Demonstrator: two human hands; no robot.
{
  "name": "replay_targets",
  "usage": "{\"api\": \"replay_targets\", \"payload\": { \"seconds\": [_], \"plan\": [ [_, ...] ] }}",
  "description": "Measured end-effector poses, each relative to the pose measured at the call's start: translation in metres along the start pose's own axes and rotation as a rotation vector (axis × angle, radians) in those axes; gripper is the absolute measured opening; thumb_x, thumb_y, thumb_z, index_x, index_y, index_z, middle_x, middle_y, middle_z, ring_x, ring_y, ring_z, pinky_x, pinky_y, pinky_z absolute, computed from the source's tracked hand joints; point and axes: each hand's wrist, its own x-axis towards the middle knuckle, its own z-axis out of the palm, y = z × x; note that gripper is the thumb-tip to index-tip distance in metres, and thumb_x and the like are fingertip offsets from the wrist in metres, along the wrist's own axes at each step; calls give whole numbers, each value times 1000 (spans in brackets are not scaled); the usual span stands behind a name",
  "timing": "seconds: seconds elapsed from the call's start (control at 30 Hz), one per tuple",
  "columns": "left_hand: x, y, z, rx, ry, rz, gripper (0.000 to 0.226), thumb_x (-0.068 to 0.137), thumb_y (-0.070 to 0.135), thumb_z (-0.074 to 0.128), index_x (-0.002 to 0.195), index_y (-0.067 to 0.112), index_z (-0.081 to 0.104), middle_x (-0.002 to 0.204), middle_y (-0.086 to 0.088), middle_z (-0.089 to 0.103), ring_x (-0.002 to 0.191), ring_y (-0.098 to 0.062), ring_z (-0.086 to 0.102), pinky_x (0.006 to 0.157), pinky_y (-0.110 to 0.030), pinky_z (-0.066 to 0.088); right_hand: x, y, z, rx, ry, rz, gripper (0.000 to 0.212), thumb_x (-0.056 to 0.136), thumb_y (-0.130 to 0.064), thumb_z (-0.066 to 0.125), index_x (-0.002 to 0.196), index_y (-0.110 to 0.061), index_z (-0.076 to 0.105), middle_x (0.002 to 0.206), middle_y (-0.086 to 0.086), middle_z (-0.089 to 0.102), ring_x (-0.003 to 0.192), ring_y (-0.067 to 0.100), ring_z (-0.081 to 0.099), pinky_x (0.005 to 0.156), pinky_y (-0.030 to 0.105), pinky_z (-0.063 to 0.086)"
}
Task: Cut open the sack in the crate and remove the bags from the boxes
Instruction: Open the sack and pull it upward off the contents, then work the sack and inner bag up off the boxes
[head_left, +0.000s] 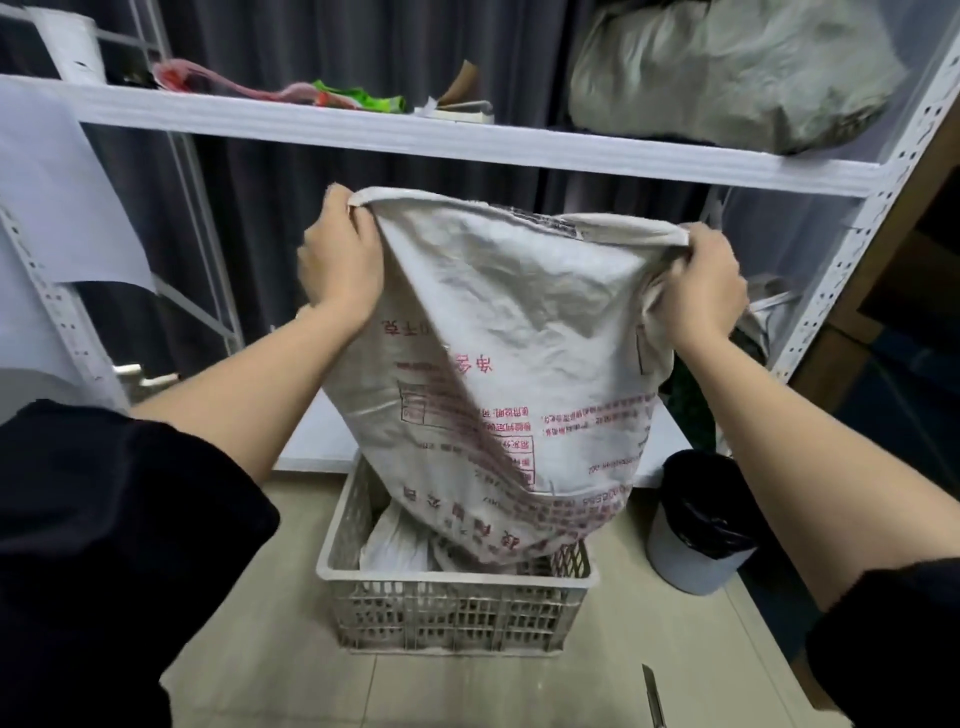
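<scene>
Seen from a head-worn camera looking down, a person holds a large white woven sack upright by its two upper corners. The left hand, at about ten o'clock from the middle of the view, has its fingers curled tightly round the sack's rolled top edge. The right hand, at about two o'clock, grips the opposite corner the same way, bunching the fabric in its fist. Both forearms are bare and reach forward out of dark sleeves.

The sack is creased, printed with red Chinese text that reads upside down from this angle, and its lower end hangs inside a pale grey slotted plastic crate that sits on the floor at six o'clock. White bags lie in the crate, at the sack's seven o'clock, partly hidden beneath it.

At four o'clock from the crate, well apart from it on the tiled floor, lies a utility knife. At three o'clock from the crate, near it, stands a small round bin lined with a black bag.

Behind the sack runs a white metal shelf at twelve o'clock. On it, at one o'clock, rests a bulging grey sack, and at eleven o'clock lie crumpled pink and green wrappers. Dark curtains hang behind the shelving.
</scene>
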Motion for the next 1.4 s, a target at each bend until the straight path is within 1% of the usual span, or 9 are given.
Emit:
{"api": "replay_targets", "payload": {
  "seconds": [0.1,0.3,0.43,0.67,0.87,1.03,1.17,1.3,1.4],
  "plan": [
    [7,-6,10,99,-257,-88,32,97,25,32,111,8,55,122,-23,59,111,-44,54,86,-41,42,-2,0,9,-127,-305,-87,26,87,-5,37,100,-16,56,111,17,62,98,39,58,69,36,38],
    [14,3,3,-17,10,-48,28,97,26,32,107,8,51,109,-21,62,100,-43,57,73,-39,38,8,-9,7,175,38,100,29,89,-10,33,104,-18,57,113,11,62,101,36,58,74,36,39],
    [17,-13,6,199,-288,-74,32,95,23,33,110,9,57,120,-22,60,109,-43,55,84,-41,43,0,1,23,-5,-316,33,22,90,-11,35,98,-17,55,103,14,61,97,37,57,70,37,41],
    [11,-49,-5,427,-432,170,26,96,29,37,117,18,47,110,-18,63,96,-40,58,71,-38,41,-6,20,16,38,-274,229,27,95,-11,28,103,-7,54,102,17,58,91,36,53,66,34,33],
    [2,-71,-16,519,-647,-74,26,90,22,43,111,18,58,117,-16,63,100,-36,58,84,-38,49,-27,24,3,421,-337,332,49,90,2,23,126,-16,49,118,3,52,101,18,47,77,24,39],
    [-13,-52,-16,-235,-724,-503,36,92,-4,37,122,0,56,80,-18,66,54,-23,66,35,-26,49,-33,16,-3,589,-569,367,49,90,5,24,121,-11,59,93,3,63,78,19,61,57,25,52],
    [-21,-45,-8,-812,-507,-876,22,93,-6,37,92,-1,59,92,-19,62,76,-29,66,37,-27,53,-41,13,-4,1012,-595,714,45,83,6,29,74,-9,70,56,1,61,51,14,56,50,22,54],
    [-36,-21,3,-1034,-459,-779,24,86,11,38,63,15,44,50,2,51,45,-10,51,39,-16,41,-49,10,15,1294,-577,755,46,59,11,28,88,-1,62,70,5,68,64,18,63,52,18,50],
    [-39,-12,14,-749,-524,-560,29,88,10,30,60,17,31,46,1,44,45,-9,45,36,-14,35,-56,12,37,842,-617,441,48,77,17,26,84,-12,63,76,4,69,73,19,65,59,20,51]
  ]
}}
